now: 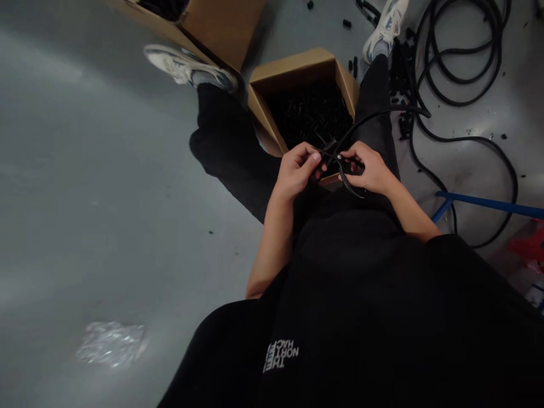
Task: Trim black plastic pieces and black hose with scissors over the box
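My right hand (369, 169) is closed round the handles of dark pliers (352, 186), whose pivot shows as a small bright spot; whether they are cutters I cannot tell. Facing it, my left hand (298, 169) pinches the end of a black cable (357, 126) beside the jaws. The exact contact of jaws and cable is lost in dark on dark. Both hands are above the near edge of an open cardboard box (264, 116) between my legs. Inside lie many short black pieces (314, 110).
Long loops of black cable (463, 103) lie on the floor at the right, with black offcuts (402, 85) near my foot. A second cardboard box (225, 28) stands at the top. A blue metal bar (493, 202) juts in from the right. Clear crumpled plastic (113, 343) lies lower left.
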The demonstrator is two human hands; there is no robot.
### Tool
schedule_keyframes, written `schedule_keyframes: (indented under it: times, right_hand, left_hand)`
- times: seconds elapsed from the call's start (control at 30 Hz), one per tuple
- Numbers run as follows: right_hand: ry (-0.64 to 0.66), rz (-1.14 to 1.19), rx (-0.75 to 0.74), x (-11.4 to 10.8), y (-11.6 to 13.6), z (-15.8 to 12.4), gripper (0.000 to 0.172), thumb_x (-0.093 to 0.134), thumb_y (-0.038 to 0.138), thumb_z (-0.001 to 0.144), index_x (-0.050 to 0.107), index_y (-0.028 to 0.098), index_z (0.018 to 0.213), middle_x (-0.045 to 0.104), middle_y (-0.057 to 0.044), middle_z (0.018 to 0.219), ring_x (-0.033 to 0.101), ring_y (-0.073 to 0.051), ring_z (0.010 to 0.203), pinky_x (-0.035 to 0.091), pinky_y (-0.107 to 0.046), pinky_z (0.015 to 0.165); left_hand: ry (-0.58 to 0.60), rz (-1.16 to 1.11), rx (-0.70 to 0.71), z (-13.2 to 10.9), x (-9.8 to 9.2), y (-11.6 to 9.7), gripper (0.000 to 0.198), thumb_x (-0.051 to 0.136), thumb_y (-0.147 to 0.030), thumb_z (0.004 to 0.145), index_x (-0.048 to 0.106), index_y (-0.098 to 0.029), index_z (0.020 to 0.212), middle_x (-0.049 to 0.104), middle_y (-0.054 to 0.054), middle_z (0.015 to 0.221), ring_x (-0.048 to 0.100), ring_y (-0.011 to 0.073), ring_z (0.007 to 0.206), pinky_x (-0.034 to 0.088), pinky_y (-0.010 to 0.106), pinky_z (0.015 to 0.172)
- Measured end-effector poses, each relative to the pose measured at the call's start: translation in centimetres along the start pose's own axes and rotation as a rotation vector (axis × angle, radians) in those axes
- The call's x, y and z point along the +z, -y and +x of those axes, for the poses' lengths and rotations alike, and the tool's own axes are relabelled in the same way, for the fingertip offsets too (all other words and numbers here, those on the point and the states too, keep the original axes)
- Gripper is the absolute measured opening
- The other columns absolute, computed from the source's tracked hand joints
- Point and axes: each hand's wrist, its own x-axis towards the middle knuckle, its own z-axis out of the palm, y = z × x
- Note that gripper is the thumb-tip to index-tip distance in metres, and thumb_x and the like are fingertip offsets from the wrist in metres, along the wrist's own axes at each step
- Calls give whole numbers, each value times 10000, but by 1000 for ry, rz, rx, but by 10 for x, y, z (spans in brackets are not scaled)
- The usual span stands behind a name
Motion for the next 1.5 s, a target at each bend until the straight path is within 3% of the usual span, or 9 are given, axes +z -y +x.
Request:
schedule_keyframes:
  times: [0.13,0.3,0.53,0.77,1.0,1.13,1.3,1.4,1.5]
  right_hand:
    - [21,1,-9,0,2,-3,358,819,447,940,709,201,1176,734,-86,1153,685,-219,958,631,-425,890]
    - [16,-3,60,5,0,-2,496,882,399,842,668,221,1253,719,-90,1236,677,-215,936,635,-430,869]
    - [17,32,120,13,-9,4,365,778,435,927,634,227,1189,744,-82,1162,698,-232,1000,598,-427,930]
    - [4,12,222,22,-22,12,429,838,422,870,608,240,1183,731,-89,1209,698,-235,999,575,-411,879]
    - [33,47,319,32,-54,5,331,815,409,929,665,226,1161,654,30,893,625,-173,823,499,-345,806]
    - [23,90,410,33,-69,1,398,848,433,898,682,231,1199,670,22,918,649,-187,860,512,-345,821]
    - [85,159,389,22,-67,7,405,816,435,941,676,228,1260,740,-25,1052,707,-211,940,555,-372,883]
    - [157,64,270,10,-61,15,398,791,408,988,697,228,1331,740,-100,1297,734,-266,1148,569,-423,993]
    - [235,0,200,1,-62,22,390,750,384,1042,705,221,1393,701,-132,1362,724,-297,1226,583,-451,1036]
  left_hand:
    - [-62,46,44,1,-5,2,654,826,-874,909,655,-243,892,704,9,717,555,120,503,420,250,476]
    - [-44,160,69,0,-2,7,660,822,-881,890,666,-240,900,712,15,771,571,140,573,476,284,555]
    - [-293,391,157,2,-3,15,351,882,-561,943,720,-251,967,757,36,950,659,224,872,557,364,855]
    - [-236,404,118,3,5,40,230,837,-416,906,696,-241,952,776,46,999,679,234,910,552,364,891]
    - [-252,339,-27,5,-4,82,380,867,-558,901,710,-235,1024,763,61,1021,715,247,975,574,375,947]
    - [-337,280,-38,9,-10,95,536,810,-731,952,737,-230,1124,777,72,1029,745,238,979,605,391,973]
    - [-426,54,-107,23,-23,85,564,795,-790,953,704,-268,1148,794,62,1063,797,200,989,676,362,954]
    - [-437,-74,-149,28,-28,70,558,897,-751,881,682,-288,1106,797,57,1153,816,213,1102,709,369,962]
    - [-463,-101,-210,27,-26,56,611,1003,-725,769,689,-282,1049,800,56,1191,812,240,1161,720,388,973]
